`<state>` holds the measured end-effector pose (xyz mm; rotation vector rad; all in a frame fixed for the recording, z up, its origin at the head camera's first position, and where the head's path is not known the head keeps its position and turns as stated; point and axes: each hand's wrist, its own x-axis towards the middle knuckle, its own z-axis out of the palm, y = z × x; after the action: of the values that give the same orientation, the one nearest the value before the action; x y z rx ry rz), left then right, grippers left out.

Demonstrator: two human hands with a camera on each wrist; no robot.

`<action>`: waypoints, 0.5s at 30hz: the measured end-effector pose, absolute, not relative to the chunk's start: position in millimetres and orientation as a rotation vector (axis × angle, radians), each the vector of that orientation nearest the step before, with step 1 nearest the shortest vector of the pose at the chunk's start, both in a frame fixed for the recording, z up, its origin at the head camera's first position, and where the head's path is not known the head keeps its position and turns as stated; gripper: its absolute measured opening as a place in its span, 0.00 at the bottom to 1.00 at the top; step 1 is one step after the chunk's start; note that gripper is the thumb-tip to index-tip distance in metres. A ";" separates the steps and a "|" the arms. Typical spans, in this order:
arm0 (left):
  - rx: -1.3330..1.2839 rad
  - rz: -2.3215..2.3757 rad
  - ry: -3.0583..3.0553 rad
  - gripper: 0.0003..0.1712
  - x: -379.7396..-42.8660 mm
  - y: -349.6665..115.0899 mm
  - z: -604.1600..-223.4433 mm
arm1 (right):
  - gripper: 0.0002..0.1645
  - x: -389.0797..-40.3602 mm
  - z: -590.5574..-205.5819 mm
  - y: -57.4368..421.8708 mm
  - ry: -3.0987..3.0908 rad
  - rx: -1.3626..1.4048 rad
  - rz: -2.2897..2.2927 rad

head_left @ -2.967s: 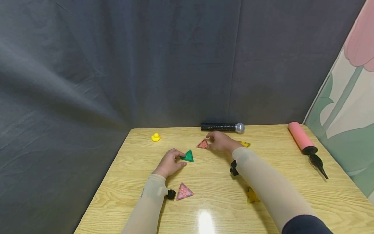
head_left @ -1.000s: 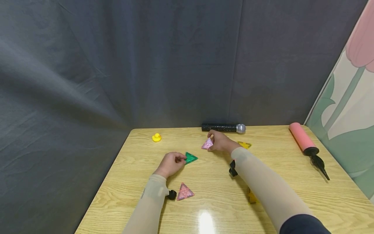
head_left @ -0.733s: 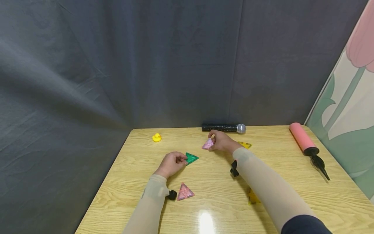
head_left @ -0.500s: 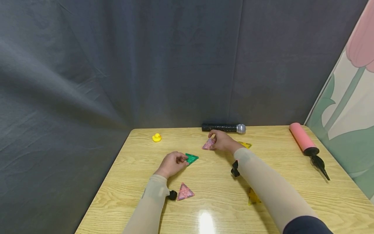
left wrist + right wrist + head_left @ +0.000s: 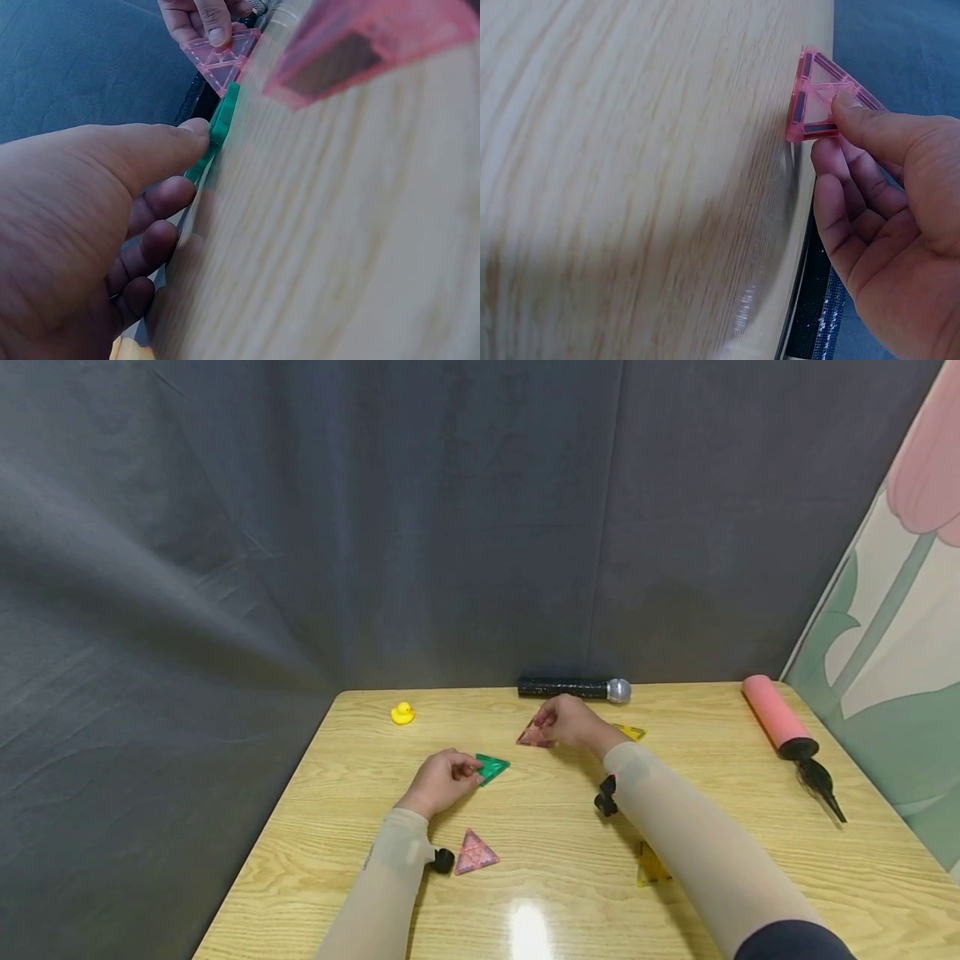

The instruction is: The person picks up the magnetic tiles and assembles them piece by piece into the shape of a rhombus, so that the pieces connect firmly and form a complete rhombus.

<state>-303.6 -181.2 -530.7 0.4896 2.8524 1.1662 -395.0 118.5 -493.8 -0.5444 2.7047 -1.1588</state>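
Note:
My left hand (image 5: 438,782) pinches a green triangular magnetic tile (image 5: 495,767) by its left side, low over the wooden table. In the left wrist view the thumb lies on the edge of the green tile (image 5: 223,120), with the index finger beneath. Farther back, my right hand (image 5: 573,723) holds a pink triangular magnetic tile (image 5: 529,737) between thumb and fingers. The right wrist view shows that pink tile (image 5: 817,94) tilted, with the thumb on its face. The two held tiles are apart. A second pink triangular tile (image 5: 475,853) lies nearer, beside the left wrist.
One yellow tile (image 5: 652,866) lies partly under the right forearm, another yellow tile (image 5: 632,732) behind the right wrist. A black microphone (image 5: 570,688) lies along the back edge. A yellow toy duck (image 5: 402,713) sits back left; a pink hand pump (image 5: 776,714) lies at right.
Over three seconds the green tile has turned to point right, and the left hand has closed on its side. The right hand's pink tile was lifted and has since tipped to another angle.

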 end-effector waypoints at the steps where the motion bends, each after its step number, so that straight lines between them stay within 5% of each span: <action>1: 0.487 1.166 2.853 0.10 -303.7 -181.3 -531.0 | 0.05 -394.6 -494.0 118.1 2.703 -0.547 -1.160; 15: 0.477 1.173 2.848 0.10 -306.1 -181.2 -533.0 | 0.06 -386.2 -490.3 108.3 2.695 -0.611 -1.170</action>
<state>-306.1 -181.2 -533.0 0.4773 2.8485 1.1732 -386.2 108.3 -490.3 -0.6114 2.6953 -1.1703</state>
